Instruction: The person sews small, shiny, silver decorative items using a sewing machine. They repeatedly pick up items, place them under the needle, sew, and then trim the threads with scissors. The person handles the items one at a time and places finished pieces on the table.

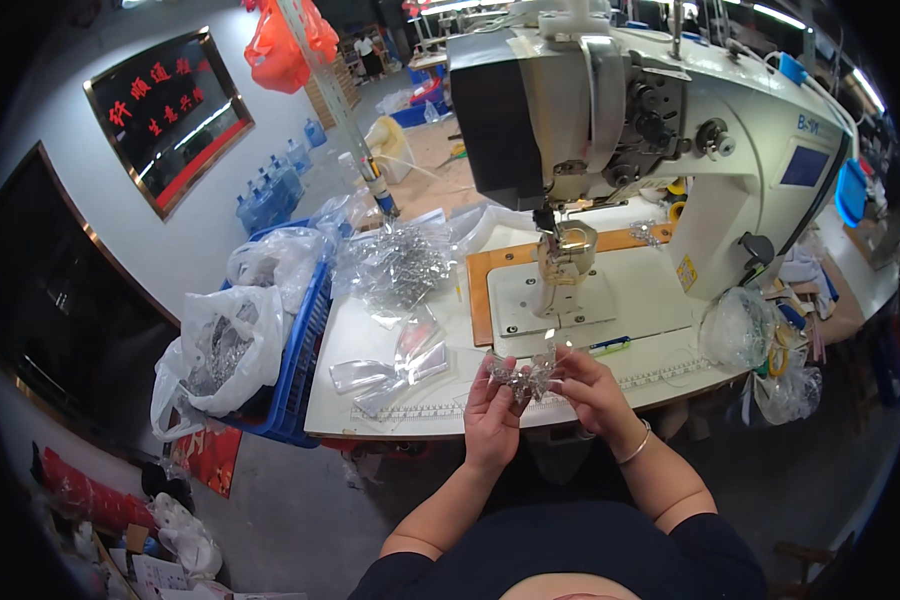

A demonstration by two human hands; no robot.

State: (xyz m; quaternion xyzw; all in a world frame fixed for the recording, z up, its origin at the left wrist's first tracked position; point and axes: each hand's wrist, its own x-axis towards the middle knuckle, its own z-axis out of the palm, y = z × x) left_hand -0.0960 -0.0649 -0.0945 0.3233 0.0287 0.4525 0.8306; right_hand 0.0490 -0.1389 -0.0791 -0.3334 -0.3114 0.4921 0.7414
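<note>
Just in front of the table's near edge, my left hand [492, 420] and my right hand [592, 392] hold a small silvery, glittering ornament [523, 378] between their fingertips. The ornament looks spiky and partly see-through, and fingers cover some of it. Left of my hands, clear plastic strips [395, 372] lie crossed on the white tabletop. Behind them is a heap of similar silvery pieces [402, 262] on clear plastic. The industrial sewing machine [570, 300] stands beyond my hands, its needle and presser foot above a metal plate.
A blue crate [305, 345] with white plastic bags [232, 345] of silvery pieces stands at the table's left. A ruler strip [425, 410] follows the near edge. A pen [610, 345] lies by the machine. Clear bags [745, 330] and yellow-handled scissors [777, 355] are at the right.
</note>
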